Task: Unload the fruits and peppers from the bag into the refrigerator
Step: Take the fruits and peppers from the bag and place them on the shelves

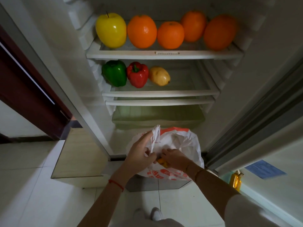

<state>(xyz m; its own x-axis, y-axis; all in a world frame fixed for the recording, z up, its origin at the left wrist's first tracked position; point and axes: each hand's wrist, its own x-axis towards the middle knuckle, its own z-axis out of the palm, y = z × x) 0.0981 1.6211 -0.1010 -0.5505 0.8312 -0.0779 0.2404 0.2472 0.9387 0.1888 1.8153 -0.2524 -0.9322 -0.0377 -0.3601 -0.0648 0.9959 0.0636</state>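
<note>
A white plastic bag (185, 145) with orange print sits below the open refrigerator. My left hand (141, 151) grips the bag's handle and holds its mouth apart. Inside the bag, my right hand (175, 158) closes on a yellow-orange item (162, 161), mostly hidden. The top shelf (164, 54) carries a yellow apple (111, 30) and several oranges (170, 34). On the second shelf (160, 93) a green pepper (114, 73), a red pepper (137, 74) and a yellowish mango-like fruit (159, 76) stand in a row at the left.
The right part of the second shelf is bare. A lower shelf (159, 102) and a crisper drawer (157, 117) lie below. The open fridge door (262, 145) stands at right with a yellow bottle (235, 180) in its rack. A wooden cabinet (78, 154) stands at left.
</note>
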